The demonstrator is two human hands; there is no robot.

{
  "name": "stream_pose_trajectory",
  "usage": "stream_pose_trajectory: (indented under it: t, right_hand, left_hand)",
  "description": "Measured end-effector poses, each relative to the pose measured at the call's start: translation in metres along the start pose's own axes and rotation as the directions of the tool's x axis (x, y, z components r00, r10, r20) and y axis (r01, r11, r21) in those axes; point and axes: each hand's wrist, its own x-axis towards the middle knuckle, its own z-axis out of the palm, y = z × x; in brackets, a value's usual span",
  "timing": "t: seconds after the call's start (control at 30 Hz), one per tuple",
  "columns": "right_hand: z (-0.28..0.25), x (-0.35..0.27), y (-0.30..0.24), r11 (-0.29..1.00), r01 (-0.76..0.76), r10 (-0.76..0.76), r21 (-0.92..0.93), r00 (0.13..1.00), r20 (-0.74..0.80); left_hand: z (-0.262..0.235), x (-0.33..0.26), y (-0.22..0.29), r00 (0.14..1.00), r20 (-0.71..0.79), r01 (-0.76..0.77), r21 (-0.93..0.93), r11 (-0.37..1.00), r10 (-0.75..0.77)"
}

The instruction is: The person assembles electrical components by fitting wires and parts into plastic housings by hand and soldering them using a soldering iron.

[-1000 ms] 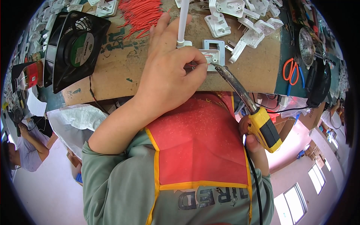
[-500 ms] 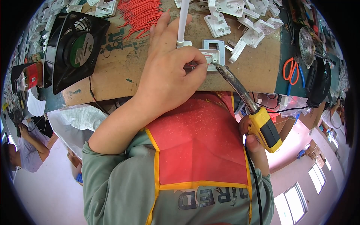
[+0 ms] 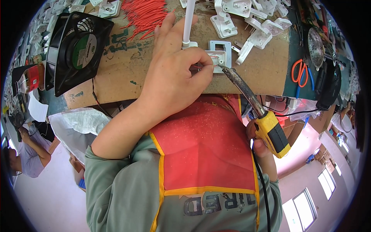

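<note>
My left hand (image 3: 176, 69) pinches a thin red wire (image 3: 197, 67) between thumb and forefinger, its other fingers stretched out over the board. The wire leads into a small white plastic housing (image 3: 218, 58) lying just right of the fingertips. My right hand (image 3: 258, 135) grips the yellow and black handle of a soldering iron (image 3: 273, 133). The iron slants up to the left, with its dark tip at the housing's lower edge beside the wire end; whether they touch is too small to tell. Behind my left hand a white rod (image 3: 188, 23) stands up.
A black fan (image 3: 79, 50) stands at the left on the brown work board (image 3: 259, 79). Red wires (image 3: 145, 15) lie piled at the back. Several white plug housings (image 3: 266, 29) are heaped back right. Orange-handled pliers (image 3: 298, 72) lie at the right. Another person (image 3: 34, 150) sits far left.
Almost nothing differs: both hands hold their places. The soldering iron's handle has shifted very slightly, with its tip staying at the housing.
</note>
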Motion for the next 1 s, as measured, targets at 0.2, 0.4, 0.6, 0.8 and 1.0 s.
stream_pose_trajectory:
  t: [0.2, 0.4, 0.6, 0.8, 1.0]
  right_hand:
    - [0.007, 0.003, -0.007, 1.000, -0.014, 0.015, 0.020, 1.000, -0.024]
    - [0.005, 0.000, -0.005, 0.999, -0.029, 0.030, 0.030, 0.999, -0.040]
    - [-0.001, 0.000, -0.003, 0.996, -0.046, 0.045, 0.076, 0.999, 0.013]
    - [-0.001, -0.002, -0.007, 0.985, -0.038, 0.045, 0.167, 0.998, -0.039]
    - [-0.016, 0.014, -0.014, 0.987, 0.087, -0.043, 0.138, 0.954, -0.298]
  left_hand:
    - [-0.003, -0.001, -0.001, 1.000, -0.002, -0.012, 0.011, 1.000, 0.012]
    - [-0.003, -0.001, 0.000, 1.000, 0.006, -0.003, 0.006, 1.000, 0.003]
    - [-0.003, -0.001, 0.001, 1.000, 0.004, 0.008, 0.005, 1.000, -0.008]
    - [-0.002, 0.002, 0.005, 1.000, 0.011, -0.012, 0.060, 0.998, 0.011]
    - [-0.003, 0.004, 0.011, 0.998, 0.061, 0.004, 0.136, 0.991, -0.013]
